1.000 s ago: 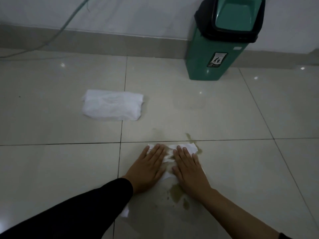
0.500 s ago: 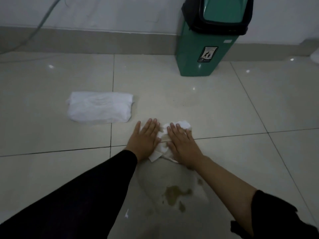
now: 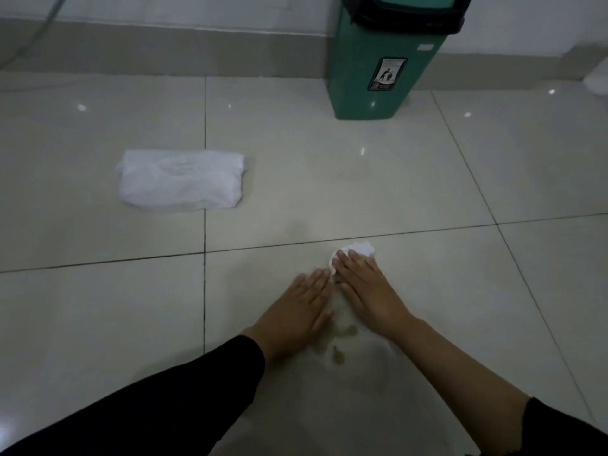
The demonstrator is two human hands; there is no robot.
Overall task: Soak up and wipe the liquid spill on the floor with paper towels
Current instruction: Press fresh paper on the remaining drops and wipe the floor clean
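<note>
Glossy tiled floor (image 3: 427, 179) (dim), green bin (image 3: 371, 77)

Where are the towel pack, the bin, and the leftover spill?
towel pack (image 3: 180, 181), head view, middle of the white wrapped bundle.
bin (image 3: 357, 77), head view, green front wall left of the label.
spill (image 3: 338, 356), head view, brownish patch on the tile between the wrists.

I was indoors, in a plain room that could have been a home or a hallway; I could not tell which. The floor (image 3: 362, 179) had big shiny pale tiles with dark lines between them. A green trash bin (image 3: 375, 70) with a black swing lid stood by the white wall (image 3: 197, 8).
</note>
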